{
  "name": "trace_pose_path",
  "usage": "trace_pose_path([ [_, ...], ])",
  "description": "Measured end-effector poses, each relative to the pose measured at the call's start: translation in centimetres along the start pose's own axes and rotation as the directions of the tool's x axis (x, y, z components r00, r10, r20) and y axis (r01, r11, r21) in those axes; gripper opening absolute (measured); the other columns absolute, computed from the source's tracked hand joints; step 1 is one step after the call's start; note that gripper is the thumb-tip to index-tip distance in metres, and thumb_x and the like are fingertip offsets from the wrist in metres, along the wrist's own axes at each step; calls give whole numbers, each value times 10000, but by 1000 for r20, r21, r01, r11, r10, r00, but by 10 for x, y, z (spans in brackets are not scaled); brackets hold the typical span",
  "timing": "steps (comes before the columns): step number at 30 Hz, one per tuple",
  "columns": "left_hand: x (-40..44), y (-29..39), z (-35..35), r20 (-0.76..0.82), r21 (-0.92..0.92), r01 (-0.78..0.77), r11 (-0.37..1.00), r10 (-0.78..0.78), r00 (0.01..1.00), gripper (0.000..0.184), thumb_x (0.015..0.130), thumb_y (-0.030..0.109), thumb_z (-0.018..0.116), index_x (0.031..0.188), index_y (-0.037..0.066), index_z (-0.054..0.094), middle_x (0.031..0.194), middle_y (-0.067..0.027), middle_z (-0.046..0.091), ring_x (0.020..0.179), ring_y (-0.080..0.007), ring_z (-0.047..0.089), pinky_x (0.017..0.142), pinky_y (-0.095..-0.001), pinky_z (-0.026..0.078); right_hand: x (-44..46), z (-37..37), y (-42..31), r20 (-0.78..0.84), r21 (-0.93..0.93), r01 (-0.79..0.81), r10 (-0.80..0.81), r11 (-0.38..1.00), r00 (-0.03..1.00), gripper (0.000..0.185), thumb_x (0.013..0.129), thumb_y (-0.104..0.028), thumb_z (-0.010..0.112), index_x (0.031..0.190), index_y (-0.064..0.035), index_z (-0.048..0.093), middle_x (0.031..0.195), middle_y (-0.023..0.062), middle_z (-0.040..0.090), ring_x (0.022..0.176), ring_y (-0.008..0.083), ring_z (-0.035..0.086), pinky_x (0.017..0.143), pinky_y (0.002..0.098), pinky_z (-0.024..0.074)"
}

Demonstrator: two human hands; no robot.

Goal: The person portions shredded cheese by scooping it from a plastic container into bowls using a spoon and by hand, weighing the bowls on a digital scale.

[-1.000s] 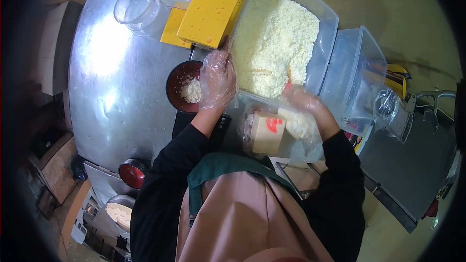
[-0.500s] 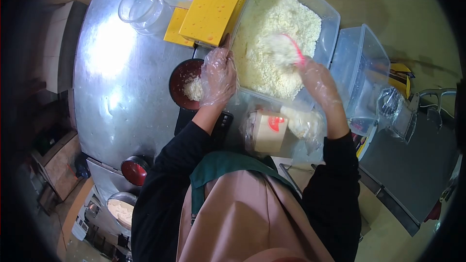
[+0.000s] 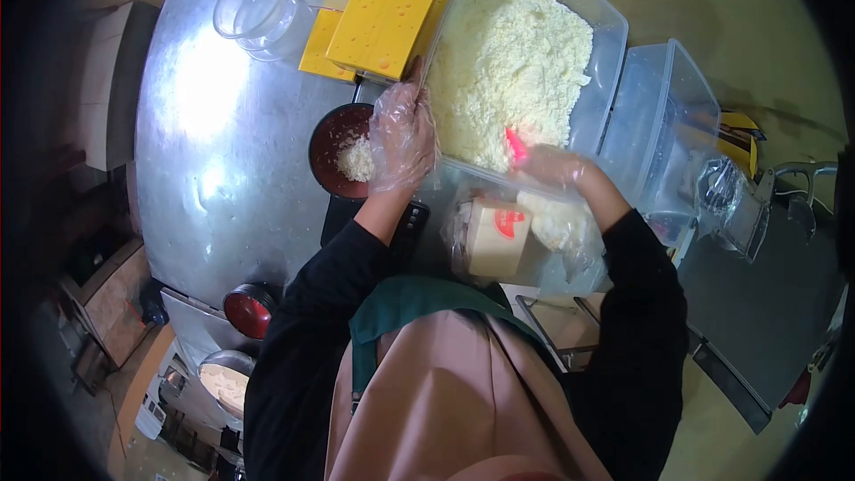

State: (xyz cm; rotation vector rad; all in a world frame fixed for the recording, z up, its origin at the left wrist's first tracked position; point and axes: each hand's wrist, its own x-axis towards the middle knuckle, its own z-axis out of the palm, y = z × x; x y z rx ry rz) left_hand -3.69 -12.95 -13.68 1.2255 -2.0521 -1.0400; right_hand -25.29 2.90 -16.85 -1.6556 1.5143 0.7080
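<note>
My right hand (image 3: 554, 167), in a clear plastic glove, is closed on a pink scoop (image 3: 515, 144) at the near side of a large clear plastic tub (image 3: 608, 58). The scoop's end is partly sunk in the pale grated cheese (image 3: 521, 53) that fills the tub. My left hand (image 3: 403, 138), gloved too, lies along the tub's left wall and seems to grip it, though some fingers are hidden. Beside it is a dark bowl with a red-brown inside (image 3: 331, 138), holding a small heap of white gratings (image 3: 356, 158). A black scale (image 3: 410, 224) shows below the bowl.
Yellow cartons (image 3: 378, 13) stand against the tub's far left. A clear jar (image 3: 256, 13) sits farther left on the metal table (image 3: 223, 205). Nearer me are a wrapped cheese block (image 3: 499, 236) and a bag of white stuff (image 3: 559, 224). Another clear tub (image 3: 670, 125) is at right.
My right hand has moved down and left with the pink scoop. The heap of cheese seen raised on the scoop is no longer visible there. My left hand has stayed nearly still.
</note>
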Motion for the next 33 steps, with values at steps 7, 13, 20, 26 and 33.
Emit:
trace_pose_path([
  [7, 1, -3, 1, -14, 1, -45, 999, 45, 999, 364, 884, 79, 491, 1243, 55, 544, 894, -200, 571, 869, -370, 549, 774, -428, 435, 10, -49, -8, 133, 985, -155, -232, -75, 964, 258, 908, -209, 491, 666, -118, 484, 566, -58, 380, 449, 65, 317, 412, 239, 258],
  [13, 1, -6, 2, 8, -13, -25, 1000, 25, 1000, 380, 891, 100, 485, 1267, 69, 534, 927, -195, 581, 917, -367, 553, 814, -442, 438, -26, -50, 25, 200, 877, -319, 331, 359, 922, 210, 913, -262, 520, 866, -79, 612, 573, -21, 459, 477, 80, 450, 416, 265, 337],
  [20, 0, -4, 1, 26, -38, -5, 999, 6, 1000, 384, 902, 106, 475, 1282, 71, 522, 941, -195, 582, 929, -366, 551, 829, -441, 431, -76, -58, 12, -548, -98, -265, 171, 959, 819, 185, 792, -137, 519, 785, 4, 637, 812, 186, 632, 733, 321, 630, 619, 419, 494],
  [26, -3, -4, 2, 8, -17, -26, 1000, 26, 1000, 385, 903, 96, 469, 1285, 71, 518, 946, -192, 582, 932, -366, 549, 830, -440, 431, -25, -24, 12, -72, 8, -135, 135, 991, 988, 230, 864, -191, 493, 813, -20, 638, 740, 137, 626, 704, 303, 628, 656, 423, 498],
  [33, 1, -6, 6, -2, 4, -36, 999, 36, 999, 395, 901, 89, 472, 1293, 84, 515, 958, -192, 580, 936, -363, 545, 835, -440, 427, 51, -23, -27, 272, 898, -260, 17, 355, 962, 417, 871, -490, 533, 1042, -118, 614, 933, 175, 608, 829, 218, 603, 791, 371, 489],
])
